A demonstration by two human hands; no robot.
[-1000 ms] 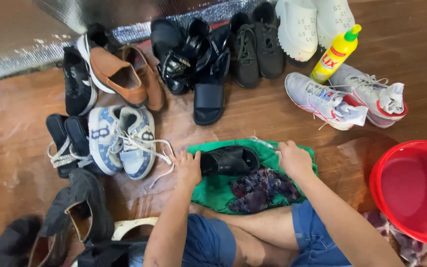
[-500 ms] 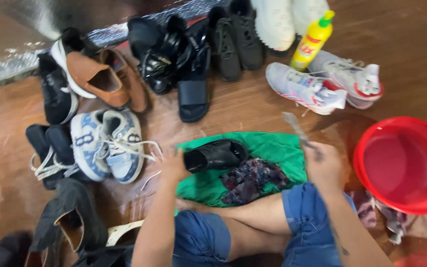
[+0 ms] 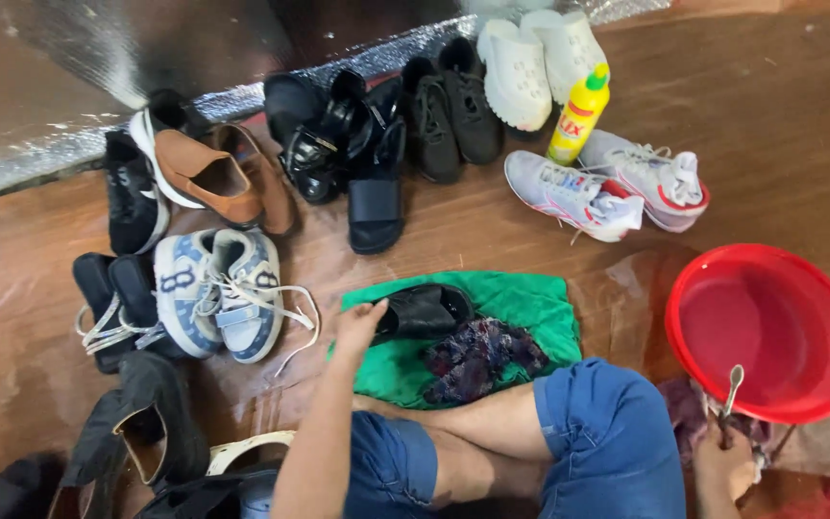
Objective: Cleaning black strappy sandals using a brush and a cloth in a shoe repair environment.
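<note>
the left hand (image 3: 359,322) rests with fingers spread on the heel end of a black slide sandal (image 3: 422,309), which lies on a green cloth (image 3: 530,308) on the wooden floor (image 3: 530,240). from that hand the sandal runs toward 3 o'clock, its long axis roughly left to right, so the left hand is far the nearer. the sandal looks glossy, dark and broad-strapped, with a crumpled dark patterned rag (image 3: 482,354) touching it at about 5 o'clock. the right hand (image 3: 722,459), well apart at the sandal's 4 o'clock, is closed around a thin metal tool (image 3: 731,389) beside the red basin (image 3: 818,288).
</note>
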